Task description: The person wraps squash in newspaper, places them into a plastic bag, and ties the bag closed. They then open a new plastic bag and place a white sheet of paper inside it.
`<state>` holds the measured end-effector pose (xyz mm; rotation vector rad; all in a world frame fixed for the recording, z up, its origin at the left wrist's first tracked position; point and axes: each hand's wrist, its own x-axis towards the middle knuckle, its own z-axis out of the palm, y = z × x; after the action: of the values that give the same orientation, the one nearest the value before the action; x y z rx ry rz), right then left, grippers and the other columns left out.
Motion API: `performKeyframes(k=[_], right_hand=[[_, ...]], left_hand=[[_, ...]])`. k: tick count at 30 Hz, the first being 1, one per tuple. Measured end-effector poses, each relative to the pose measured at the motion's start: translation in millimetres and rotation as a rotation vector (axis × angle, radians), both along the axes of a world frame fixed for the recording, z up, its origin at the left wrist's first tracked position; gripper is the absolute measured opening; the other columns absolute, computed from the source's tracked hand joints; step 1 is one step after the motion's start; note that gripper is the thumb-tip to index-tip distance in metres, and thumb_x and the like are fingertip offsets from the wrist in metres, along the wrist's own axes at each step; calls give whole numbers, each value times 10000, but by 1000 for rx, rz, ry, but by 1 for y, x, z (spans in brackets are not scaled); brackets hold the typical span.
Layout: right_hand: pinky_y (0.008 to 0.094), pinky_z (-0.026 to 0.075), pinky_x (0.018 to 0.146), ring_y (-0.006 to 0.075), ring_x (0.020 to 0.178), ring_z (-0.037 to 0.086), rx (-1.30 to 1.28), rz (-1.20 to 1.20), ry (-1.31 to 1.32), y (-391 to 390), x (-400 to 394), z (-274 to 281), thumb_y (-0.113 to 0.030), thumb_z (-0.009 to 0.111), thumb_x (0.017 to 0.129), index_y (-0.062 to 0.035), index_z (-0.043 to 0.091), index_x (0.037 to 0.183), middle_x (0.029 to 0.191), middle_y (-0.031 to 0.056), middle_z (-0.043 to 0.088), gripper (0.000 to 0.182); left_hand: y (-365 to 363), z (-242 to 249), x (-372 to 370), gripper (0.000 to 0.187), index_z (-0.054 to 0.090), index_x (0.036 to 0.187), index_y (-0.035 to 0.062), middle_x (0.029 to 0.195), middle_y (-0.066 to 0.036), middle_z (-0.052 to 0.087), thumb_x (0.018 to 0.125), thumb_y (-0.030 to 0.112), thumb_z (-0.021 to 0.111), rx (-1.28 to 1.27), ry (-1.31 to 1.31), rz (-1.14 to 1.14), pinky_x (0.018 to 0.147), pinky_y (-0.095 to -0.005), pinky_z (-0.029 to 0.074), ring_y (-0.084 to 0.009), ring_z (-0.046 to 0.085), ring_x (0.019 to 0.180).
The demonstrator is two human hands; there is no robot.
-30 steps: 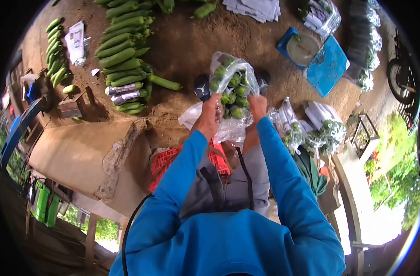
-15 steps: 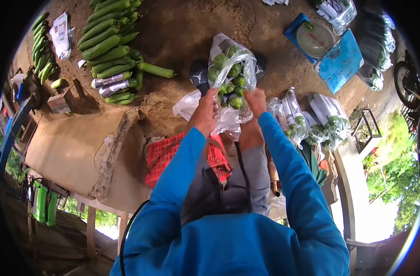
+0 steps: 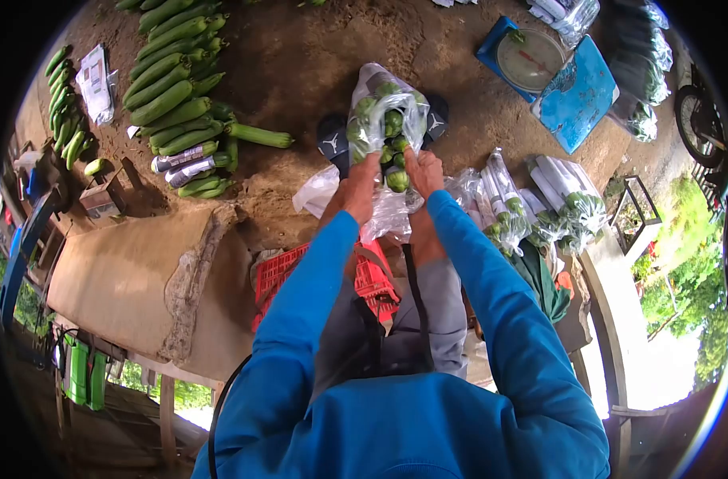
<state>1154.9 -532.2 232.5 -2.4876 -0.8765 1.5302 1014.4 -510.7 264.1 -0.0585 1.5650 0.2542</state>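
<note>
A clear plastic bag (image 3: pixel 364 112) lies on the ground between my sandals, its opening toward me. Inside it are several long green gourds (image 3: pixel 396 180), their rounded ends facing me. My left hand (image 3: pixel 359 188) is closed on the left edge of the bag's mouth. Over on the right edge, my right hand (image 3: pixel 424 172) grips the plastic too. The two hands are a short way apart, with gourd ends showing between them. Much of the gourds' length is covered by the folded, shiny plastic.
A large pile of green gourds (image 3: pixel 160 104) lies at left, with newspaper sheets (image 3: pixel 96 84) beyond. Bagged, paper-wrapped gourds (image 3: pixel 567 195) lie to my right. A blue scale (image 3: pixel 575 96) with a round pan (image 3: pixel 530 60) stands farther off. A red crate (image 3: pixel 280 271) sits by my legs.
My hands have come closer together, with the right hand moving inward. The bag's mouth is drawn narrower over the gourds. The whole view has shifted slightly.
</note>
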Motion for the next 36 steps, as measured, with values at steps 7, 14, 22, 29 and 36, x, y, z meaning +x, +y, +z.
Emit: performKeyframes(k=[7,14,22,29,36], right_hand=[[467,457,589,417,659,600,91,242,-17,-10,9,-2,-321,583,841,-3,606,672,654,226,595,361],[484,414,823,425,706,584,310,543,94,-7,-8,19,-233,559,836,1,568,645,692,240,594,302],[452,407,792,368,900,506,420,531,-267,53,2,111,-253,626,794,-20,624,783,818,208,555,234],[449,445,809,406,909,573,96,386,197,57,-17,48,-349,607,766,15,637,836,891,273,605,372],[441,480,779,411,901,588,-9,901,234,64,-26,-3,-290,593,700,0,632,783,980,248,607,304]], left_hand=[[1,-6,3,402,494,687,64,613,25,396,899,405,471,210,-59,-174,529,-295,284,-98,339,571],[1,-3,-3,392,494,716,25,660,-25,427,889,374,458,347,-79,-295,585,-326,305,-131,359,631],[9,35,-10,388,505,796,-28,729,-147,527,894,338,422,615,51,-406,638,-375,355,-256,466,666],[-33,5,5,390,508,1109,-5,943,-199,570,933,329,408,627,16,-364,752,-428,415,-371,536,838],[-20,31,1,312,486,1078,4,953,-276,572,911,262,432,625,34,-548,779,-511,425,-469,534,895]])
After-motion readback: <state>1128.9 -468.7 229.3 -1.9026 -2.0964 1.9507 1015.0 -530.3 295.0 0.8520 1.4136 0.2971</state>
